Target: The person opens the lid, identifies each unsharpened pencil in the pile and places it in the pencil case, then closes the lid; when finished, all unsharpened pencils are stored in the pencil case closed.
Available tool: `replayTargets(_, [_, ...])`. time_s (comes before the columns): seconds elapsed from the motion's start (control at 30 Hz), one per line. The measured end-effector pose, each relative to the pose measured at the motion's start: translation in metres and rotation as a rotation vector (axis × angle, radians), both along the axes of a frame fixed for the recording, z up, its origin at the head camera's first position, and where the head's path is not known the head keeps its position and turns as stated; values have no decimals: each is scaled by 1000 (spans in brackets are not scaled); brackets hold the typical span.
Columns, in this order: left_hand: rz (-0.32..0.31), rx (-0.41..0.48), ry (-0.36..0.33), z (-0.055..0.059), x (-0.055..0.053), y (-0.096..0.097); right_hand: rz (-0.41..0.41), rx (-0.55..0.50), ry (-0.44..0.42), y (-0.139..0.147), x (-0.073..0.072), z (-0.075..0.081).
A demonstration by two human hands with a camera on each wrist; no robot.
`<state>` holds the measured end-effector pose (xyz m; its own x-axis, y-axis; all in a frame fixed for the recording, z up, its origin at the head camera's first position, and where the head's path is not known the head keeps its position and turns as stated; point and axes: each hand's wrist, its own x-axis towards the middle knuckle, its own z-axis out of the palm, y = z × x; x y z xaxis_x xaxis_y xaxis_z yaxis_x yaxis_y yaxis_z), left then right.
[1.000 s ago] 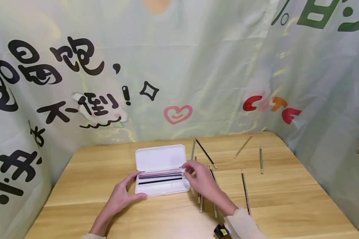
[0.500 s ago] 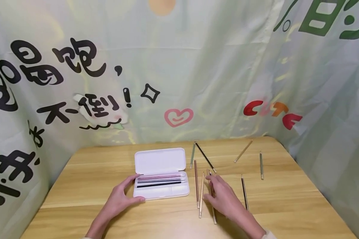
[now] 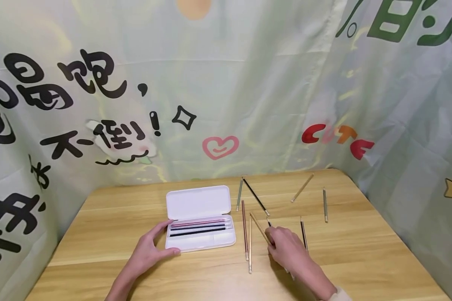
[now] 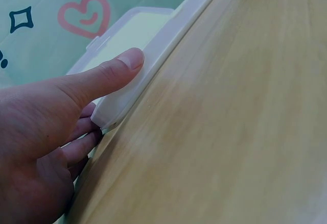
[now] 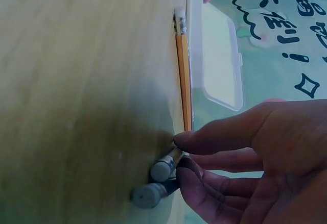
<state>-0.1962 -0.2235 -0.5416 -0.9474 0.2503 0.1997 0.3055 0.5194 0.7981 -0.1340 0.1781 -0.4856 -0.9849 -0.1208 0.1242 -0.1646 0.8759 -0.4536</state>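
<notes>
A white pencil case (image 3: 218,240) lies with its lid up and several pencils in its tray. My left hand (image 3: 147,247) holds the case's left end, thumb along the front wall (image 4: 130,89) and fingers at the far side. To the right of the case, my right hand (image 3: 288,248) pinches a light wooden pencil (image 3: 259,225) between thumb and fingers. A dark pencil (image 3: 269,221) lies partly hidden under that hand. Two eraser ends show below the fingertips in the right wrist view, the nearer one a grey eraser (image 5: 146,196).
Between case and right hand lie a red-brown pencil (image 3: 244,230) and another light wooden pencil (image 3: 250,246). Farther back are a green pencil (image 3: 239,194), a black pencil (image 3: 255,196), a tan pencil (image 3: 302,188) and a grey-green pencil (image 3: 325,205). A dark pencil (image 3: 303,234) lies right of the hand.
My right hand has moved from the case's right end to the pencils on the table and taken hold of a light wooden one, which has turned aslant. The left hand stays on the case.
</notes>
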Motion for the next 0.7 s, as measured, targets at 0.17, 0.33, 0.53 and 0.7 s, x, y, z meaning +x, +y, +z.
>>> replayTargets(0.17, [6, -6, 12, 0, 2, 0, -17, -34, -6, 1, -2, 0])
replayTargets(0.33, [11, -20, 14, 0, 1, 0, -34, -69, 1, 3, -4, 4])
replayTargets(0.53, [1, -16, 25, -1, -1, 0, -1, -105, 77, -2, -13, 8])
replayTargets(0.7, [8, -11, 11, -2, -2, 1, 19, -177, 146, -13, -25, 6])
